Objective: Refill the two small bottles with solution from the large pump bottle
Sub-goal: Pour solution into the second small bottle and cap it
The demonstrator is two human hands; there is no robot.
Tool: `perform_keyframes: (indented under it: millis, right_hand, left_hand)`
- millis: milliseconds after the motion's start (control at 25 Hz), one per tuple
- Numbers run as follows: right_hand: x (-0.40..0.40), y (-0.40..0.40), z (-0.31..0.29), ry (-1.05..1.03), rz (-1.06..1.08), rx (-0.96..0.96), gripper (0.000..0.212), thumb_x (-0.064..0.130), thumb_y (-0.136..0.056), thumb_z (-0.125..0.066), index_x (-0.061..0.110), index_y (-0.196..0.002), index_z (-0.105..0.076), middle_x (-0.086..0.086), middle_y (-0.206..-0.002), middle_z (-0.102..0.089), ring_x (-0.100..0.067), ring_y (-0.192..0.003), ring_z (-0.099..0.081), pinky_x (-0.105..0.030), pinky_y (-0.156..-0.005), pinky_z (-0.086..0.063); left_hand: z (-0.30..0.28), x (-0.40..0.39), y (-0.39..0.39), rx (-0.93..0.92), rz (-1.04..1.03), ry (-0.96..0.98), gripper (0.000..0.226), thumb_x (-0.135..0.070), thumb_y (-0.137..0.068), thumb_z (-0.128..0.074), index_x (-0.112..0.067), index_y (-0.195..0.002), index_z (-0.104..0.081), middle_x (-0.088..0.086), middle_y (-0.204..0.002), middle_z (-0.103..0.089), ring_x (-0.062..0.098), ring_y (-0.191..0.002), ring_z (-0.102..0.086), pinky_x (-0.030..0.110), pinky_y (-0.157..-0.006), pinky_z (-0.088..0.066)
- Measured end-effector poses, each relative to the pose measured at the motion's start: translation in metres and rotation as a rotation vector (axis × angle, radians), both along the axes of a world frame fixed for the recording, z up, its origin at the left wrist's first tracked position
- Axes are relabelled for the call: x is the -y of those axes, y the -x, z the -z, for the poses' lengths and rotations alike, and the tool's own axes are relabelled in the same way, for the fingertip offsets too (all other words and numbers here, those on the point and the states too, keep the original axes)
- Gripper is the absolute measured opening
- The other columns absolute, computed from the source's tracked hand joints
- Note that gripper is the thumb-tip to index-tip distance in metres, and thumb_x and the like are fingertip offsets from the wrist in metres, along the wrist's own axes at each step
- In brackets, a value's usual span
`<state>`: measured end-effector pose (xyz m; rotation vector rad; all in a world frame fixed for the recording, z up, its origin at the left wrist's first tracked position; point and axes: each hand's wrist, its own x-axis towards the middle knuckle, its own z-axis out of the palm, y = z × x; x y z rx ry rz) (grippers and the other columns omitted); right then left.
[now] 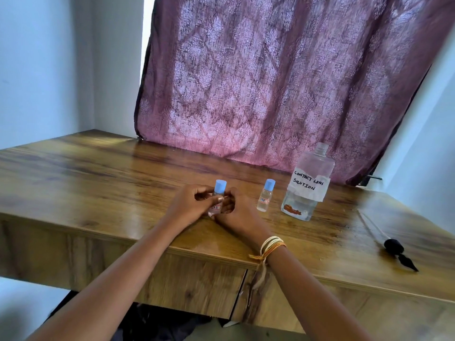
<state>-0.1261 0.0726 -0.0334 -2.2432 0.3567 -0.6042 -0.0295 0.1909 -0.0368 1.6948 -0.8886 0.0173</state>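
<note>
- Head view: a small bottle (pixel 217 198) with a blue cap (pixel 220 186) stands upright on the wooden table (pixel 98 173), near its front edge, held between both hands
- The left hand (pixel 190 207) curls round the bottle's left side, thumb and fingertips pinching the body just below the cap
- The right hand (pixel 237 212) grips the lower part of the bottle from the right, its fingers folded against the label; the cap sticks up clear above both hands
- A bundle of thread bands (pixel 272 244) circles the right wrist
- A second small bottle (pixel 265 196), also blue-capped and upright, stands just to the right of the hands, not touched
- The large bottle (pixel 306 183) stands just beside that one, further right, its neck open with no pump on it; a white label reads "CONTACT LENS SOLUTION", and only a little clear liquid sits at the bottom
- The black pump head (pixel 396 249) with its clear tube lies flat near the table's right edge, well apart from the bottles
- A purple patterned curtain (pixel 270 82) hangs behind the table
</note>
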Motion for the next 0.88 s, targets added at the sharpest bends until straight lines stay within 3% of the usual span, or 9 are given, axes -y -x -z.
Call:
perform_keyframes:
  millis: [120, 280, 440, 600, 720, 880]
  right_hand:
    - [0.002, -0.010, -0.003, 0.070, 0.037, 0.018, 0.043, 0.018, -0.069, -0.075, 0.015, -0.109, -0.060, 0.000, -0.092, -0.071, -0.010, -0.081, -0.066, -0.019, -0.068, -0.051]
    - [0.015, -0.026, -0.007, 0.036, 0.066, 0.013, 0.037, 0.010, -0.070, -0.075, 0.009, -0.104, -0.060, -0.004, -0.092, -0.071, -0.010, -0.079, -0.066, -0.019, -0.068, -0.050]
    - [0.034, -0.034, -0.003, 0.002, 0.079, -0.009, 0.041, 0.009, -0.067, -0.078, 0.006, -0.104, -0.059, -0.009, -0.097, -0.073, -0.018, -0.087, -0.070, -0.036, -0.084, -0.058]
    - [0.033, -0.031, 0.002, -0.026, 0.073, -0.011, 0.043, 0.009, -0.070, -0.079, 0.006, -0.106, -0.056, -0.010, -0.098, -0.072, -0.018, -0.089, -0.070, -0.030, -0.083, -0.058]
    - [0.026, -0.021, 0.002, -0.036, 0.097, -0.025, 0.045, 0.013, -0.072, -0.077, 0.005, -0.109, -0.052, -0.004, -0.089, -0.063, -0.017, -0.080, -0.062, -0.027, -0.075, -0.054]
    - [0.026, 0.023, -0.002, 0.005, 0.142, -0.131, 0.048, 0.016, -0.079, -0.073, 0.009, -0.120, -0.050, 0.001, -0.103, -0.055, -0.013, -0.099, -0.056, -0.024, -0.088, -0.047]
  left_hand:
    - [0.001, 0.001, -0.001, -0.022, -0.023, -0.033, 0.034, -0.026, -0.077, -0.077, -0.030, -0.109, -0.067, -0.008, -0.086, -0.070, 0.002, -0.075, -0.062, 0.016, -0.070, -0.047]
    - [0.006, 0.005, -0.007, -0.030, -0.090, -0.102, 0.037, -0.018, -0.082, -0.070, -0.018, -0.119, -0.066, 0.000, -0.100, -0.070, 0.010, -0.086, -0.064, 0.023, -0.080, -0.050]
    - [0.006, 0.004, -0.005, 0.001, -0.101, -0.132, 0.033, -0.011, -0.082, -0.068, -0.018, -0.115, -0.068, -0.001, -0.100, -0.070, 0.011, -0.088, -0.064, 0.022, -0.081, -0.050]
    - [0.007, 0.004, -0.001, 0.092, -0.080, -0.199, 0.021, -0.014, -0.083, -0.067, -0.019, -0.103, -0.073, -0.002, -0.098, -0.073, 0.011, -0.088, -0.065, 0.022, -0.078, -0.048]
    - [0.007, 0.004, 0.009, 0.246, -0.039, -0.298, 0.017, -0.015, -0.084, -0.063, -0.020, -0.097, -0.073, 0.001, -0.099, -0.071, 0.010, -0.084, -0.060, 0.026, -0.078, -0.049]
    - [0.006, 0.005, 0.038, 0.332, 0.053, -0.350, 0.013, -0.017, -0.085, -0.064, -0.020, -0.093, -0.073, -0.001, -0.097, -0.067, 0.008, -0.082, -0.057, 0.023, -0.074, -0.045]
